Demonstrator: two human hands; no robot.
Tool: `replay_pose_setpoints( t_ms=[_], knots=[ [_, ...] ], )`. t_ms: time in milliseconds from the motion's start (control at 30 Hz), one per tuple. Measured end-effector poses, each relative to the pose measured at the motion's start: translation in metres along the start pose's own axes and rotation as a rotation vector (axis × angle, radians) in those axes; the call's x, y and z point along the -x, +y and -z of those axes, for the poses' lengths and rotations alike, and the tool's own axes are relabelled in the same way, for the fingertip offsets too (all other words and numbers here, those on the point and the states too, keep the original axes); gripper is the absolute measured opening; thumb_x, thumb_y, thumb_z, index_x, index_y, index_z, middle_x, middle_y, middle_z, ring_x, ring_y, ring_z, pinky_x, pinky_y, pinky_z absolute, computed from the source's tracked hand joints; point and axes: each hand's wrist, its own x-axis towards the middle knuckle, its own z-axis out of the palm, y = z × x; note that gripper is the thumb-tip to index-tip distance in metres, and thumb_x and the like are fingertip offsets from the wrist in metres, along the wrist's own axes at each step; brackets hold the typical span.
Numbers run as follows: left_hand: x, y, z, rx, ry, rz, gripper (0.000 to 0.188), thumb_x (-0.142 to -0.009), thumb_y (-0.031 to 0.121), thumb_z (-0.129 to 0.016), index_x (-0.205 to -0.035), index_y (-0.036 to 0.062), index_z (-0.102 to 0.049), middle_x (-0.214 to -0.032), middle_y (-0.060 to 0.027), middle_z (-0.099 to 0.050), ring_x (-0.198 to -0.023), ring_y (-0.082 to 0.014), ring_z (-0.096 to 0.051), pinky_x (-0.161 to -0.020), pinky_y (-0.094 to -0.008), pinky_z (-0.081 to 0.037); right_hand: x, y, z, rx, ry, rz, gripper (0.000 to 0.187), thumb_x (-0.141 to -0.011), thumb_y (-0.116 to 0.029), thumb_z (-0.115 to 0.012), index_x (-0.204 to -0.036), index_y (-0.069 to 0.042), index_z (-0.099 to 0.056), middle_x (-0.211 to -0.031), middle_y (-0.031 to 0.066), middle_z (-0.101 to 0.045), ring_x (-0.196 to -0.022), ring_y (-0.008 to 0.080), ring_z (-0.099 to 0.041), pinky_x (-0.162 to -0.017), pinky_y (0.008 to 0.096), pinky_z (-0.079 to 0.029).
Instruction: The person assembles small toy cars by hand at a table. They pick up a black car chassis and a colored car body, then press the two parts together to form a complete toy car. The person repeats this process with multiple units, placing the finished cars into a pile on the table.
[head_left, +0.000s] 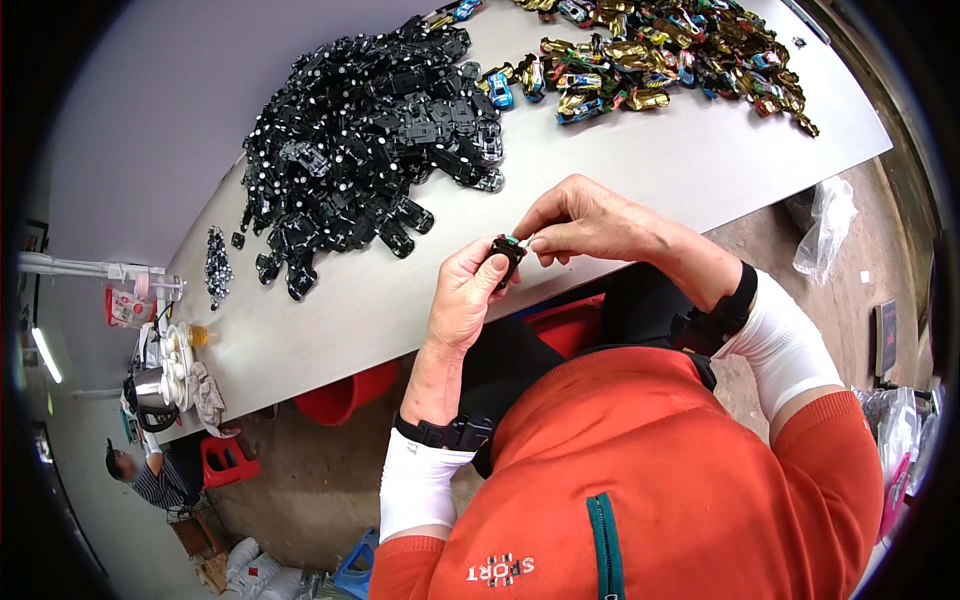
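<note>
My left hand (462, 305) is closed around a small black toy car chassis (509, 258) with a bit of green on top, held just above the near edge of the table (340, 330). My right hand (590, 222) pinches a tiny whitish piece (526, 242) against the chassis; its exact kind is too small to make out. Beyond my hands, a large heap of black toy car chassis (370, 130) with small pale dots covers the left part of the table. To its right lies a heap of gold and coloured toy car bodies (640, 65).
A small pile of shiny little parts (217, 265) lies at the table's left. White cups (178, 365) and a kettle (152, 390) stand at that end. Red tubs (345, 392) sit under the table. A red stool (226, 462) and another person (165, 482) are at far left.
</note>
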Motion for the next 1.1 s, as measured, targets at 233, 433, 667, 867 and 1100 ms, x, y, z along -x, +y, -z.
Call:
replay_pose_setpoints(
  t_ms=[233, 433, 667, 867, 1100],
  knots=[
    [-0.002, 0.005, -0.007, -0.212, 0.018, -0.066, 0.019, -0.091, 0.02, -0.058, -0.097, 0.0031, -0.062, -0.073, 0.0019, -0.057, -0.062, -0.0038, -0.044, -0.054, -0.017, -0.034, 0.0, 0.004, -0.001, -0.004, 0.017, 0.006, 0.01, -0.08, -0.005, -0.059, -0.081, 0.002, -0.067, -0.065, 0.0035, -0.062, -0.06, 0.0075, -0.056, -0.055, 0.0226, -0.046],
    [-0.002, 0.004, -0.015, -0.327, 0.125, -0.115, 0.018, -0.091, 0.018, -0.057, -0.099, 0.0019, -0.062, -0.072, 0.0016, -0.057, -0.059, -0.0031, -0.044, -0.051, -0.0163, -0.033, -0.005, 0.015, -0.011, 0.391, 0.245, 0.169, 0.008, -0.08, -0.002, -0.058, -0.081, 0.0, -0.066, -0.06, 0.0045, -0.058, -0.056, 0.0096, -0.054, -0.053, 0.0271, -0.044],
    [-0.002, 0.011, -0.011, -0.188, 0.064, 0.008, 0.016, -0.091, 0.014, -0.056, -0.098, 0.0008, -0.061, -0.071, 0.0014, -0.056, -0.059, -0.0024, -0.045, -0.049, -0.016, -0.033, -0.003, 0.009, 0.0, 0.027, 0.077, 0.006, 0.01, -0.079, -0.003, -0.058, -0.078, -0.001, -0.067, -0.061, 0.0017, -0.06, -0.055, 0.0068, -0.052, -0.051, 0.0229, -0.043],
    [-0.004, 0.013, -0.013, -0.25, 0.065, -0.004, 0.014, -0.091, 0.011, -0.055, -0.098, 0.0008, -0.061, -0.073, 0.0028, -0.055, -0.059, -0.002, -0.045, -0.049, -0.0154, -0.033, -0.003, 0.01, 0.001, 0.101, 0.064, -0.013, 0.01, -0.081, -0.002, -0.057, -0.079, 0.001, -0.067, -0.06, 0.0017, -0.059, -0.055, 0.0063, -0.053, -0.051, 0.0218, -0.044],
    [-0.007, 0.005, -0.015, -0.352, 0.099, -0.045, 0.013, -0.091, 0.009, -0.054, -0.098, 0.001, -0.062, -0.072, 0.0043, -0.054, -0.058, -0.0014, -0.045, -0.048, -0.0153, -0.033, -0.006, 0.015, -0.008, 0.319, 0.183, 0.026, 0.01, -0.079, -0.005, -0.059, -0.075, 0.0, -0.067, -0.059, 0.0025, -0.059, -0.053, 0.0078, -0.052, -0.05, 0.0245, -0.042]
  ],
)
